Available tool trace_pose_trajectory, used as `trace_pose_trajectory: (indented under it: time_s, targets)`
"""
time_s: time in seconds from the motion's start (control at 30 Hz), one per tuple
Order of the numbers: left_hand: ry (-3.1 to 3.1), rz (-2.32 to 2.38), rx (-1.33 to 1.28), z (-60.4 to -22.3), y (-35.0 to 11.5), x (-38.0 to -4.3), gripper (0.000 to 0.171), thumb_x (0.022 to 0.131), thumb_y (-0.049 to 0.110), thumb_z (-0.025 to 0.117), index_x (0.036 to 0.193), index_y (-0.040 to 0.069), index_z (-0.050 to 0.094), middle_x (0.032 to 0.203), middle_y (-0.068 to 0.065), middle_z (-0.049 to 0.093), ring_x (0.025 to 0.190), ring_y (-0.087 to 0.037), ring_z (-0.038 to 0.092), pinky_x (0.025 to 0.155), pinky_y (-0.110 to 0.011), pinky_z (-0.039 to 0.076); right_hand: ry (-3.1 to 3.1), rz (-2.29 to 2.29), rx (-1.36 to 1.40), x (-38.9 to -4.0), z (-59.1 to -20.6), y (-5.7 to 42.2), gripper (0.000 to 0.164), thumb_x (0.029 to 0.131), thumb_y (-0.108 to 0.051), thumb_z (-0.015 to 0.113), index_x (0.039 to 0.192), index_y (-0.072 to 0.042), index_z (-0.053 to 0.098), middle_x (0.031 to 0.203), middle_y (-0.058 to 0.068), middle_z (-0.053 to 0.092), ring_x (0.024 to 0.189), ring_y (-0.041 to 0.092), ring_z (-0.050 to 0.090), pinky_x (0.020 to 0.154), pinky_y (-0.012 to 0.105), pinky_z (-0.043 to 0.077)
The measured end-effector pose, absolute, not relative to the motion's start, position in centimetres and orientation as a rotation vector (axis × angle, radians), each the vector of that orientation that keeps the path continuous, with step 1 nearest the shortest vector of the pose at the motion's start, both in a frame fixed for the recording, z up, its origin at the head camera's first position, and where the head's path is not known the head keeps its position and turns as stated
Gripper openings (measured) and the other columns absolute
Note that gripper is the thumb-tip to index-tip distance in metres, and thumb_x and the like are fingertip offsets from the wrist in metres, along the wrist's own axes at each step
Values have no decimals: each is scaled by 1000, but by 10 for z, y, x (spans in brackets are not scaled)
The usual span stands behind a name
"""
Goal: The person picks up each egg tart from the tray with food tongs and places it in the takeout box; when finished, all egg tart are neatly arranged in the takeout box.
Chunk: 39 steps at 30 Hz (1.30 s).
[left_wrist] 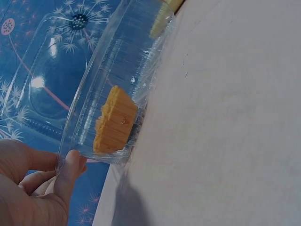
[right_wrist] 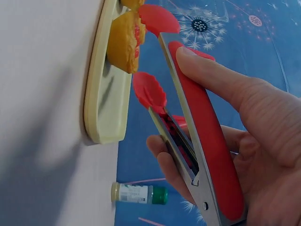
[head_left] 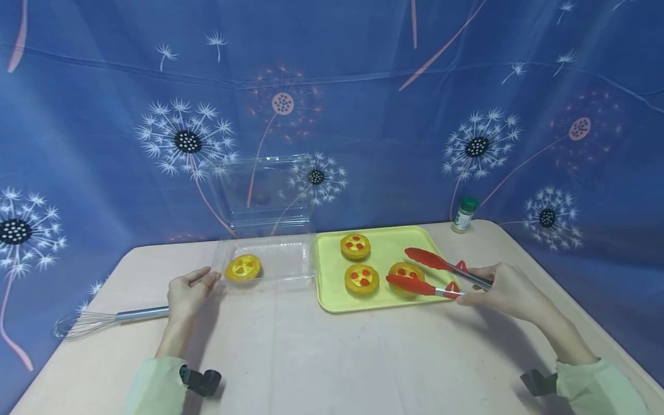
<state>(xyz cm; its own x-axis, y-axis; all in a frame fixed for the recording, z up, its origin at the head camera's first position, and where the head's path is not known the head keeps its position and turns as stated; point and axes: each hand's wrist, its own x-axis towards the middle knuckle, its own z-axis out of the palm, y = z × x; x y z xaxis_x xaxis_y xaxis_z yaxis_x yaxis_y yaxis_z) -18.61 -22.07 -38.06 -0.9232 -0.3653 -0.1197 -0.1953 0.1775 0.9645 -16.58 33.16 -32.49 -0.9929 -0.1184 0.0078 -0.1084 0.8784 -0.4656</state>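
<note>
Since right hand (head_left: pixel 510 291) grips tongs (right_wrist: pixel 204 132), arms spread, by rightmost tart (right_wrist: pixel 123 42) on yellow tray (head_left: pixel 384 239), lopsided squeeze could flip it imo. Left hand (head_left: pixel 189 294) pinches clear box (head_left: pixel 282 259) by left edge; careless tug might tip it.

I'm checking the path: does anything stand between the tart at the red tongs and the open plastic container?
Yes, low obstacles: left of that tart lies another red-topped tart, then the tray's rim and the container's right wall. The raised lid leaves the top open.
</note>
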Motion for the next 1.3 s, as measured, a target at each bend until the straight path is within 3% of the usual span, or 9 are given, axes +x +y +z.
trace_pose_trajectory:
  time_s: [0.23,0.43,0.6,0.87,1.0,1.3]
  targets:
    - [-2285,-1852,574,-380,-219,-186,42,102,8,47,139,-10,44,136,-29,50,73,14,58,82,-12,57,3051,-714,-209,-163,-329,330,84,66,-45,87,128,6,60,54,-9,23,47,7,18,37,20,21]
    - [-2283,-1858,548,-380,-218,-186,42,102,5,46,140,-12,42,137,-31,49,74,15,57,87,-13,55,3080,-709,-223,-162,-332,330,81,67,-42,87,126,7,61,55,-7,33,48,7,16,37,20,20]
    - [-2284,-1842,535,-381,-217,-186,41,102,5,46,139,-13,43,136,-32,49,74,15,57,85,-12,55,3085,-698,-214,-160,-334,329,74,68,-37,87,123,6,63,53,-9,26,47,7,13,37,18,16]
    - [-2275,-1850,542,-380,-218,-185,42,102,6,46,140,-12,42,137,-32,49,75,15,56,85,-11,55,3062,-708,-231,-160,-335,325,64,72,-34,86,118,6,67,52,-8,31,45,6,15,38,17,16]
    - [-2279,-1850,529,-380,-218,-185,42,102,7,47,139,-13,43,136,-32,50,75,15,58,82,-10,56,3056,-715,-233,-161,-334,326,66,72,-35,85,119,7,66,50,-11,23,45,6,14,38,17,15]
    - [-2322,-1787,541,-381,-220,-185,41,102,9,47,138,-11,45,134,-29,53,83,10,59,86,-14,56,3090,-688,-180,-161,-329,327,71,73,-42,83,123,5,64,53,-8,36,47,7,20,37,19,21]
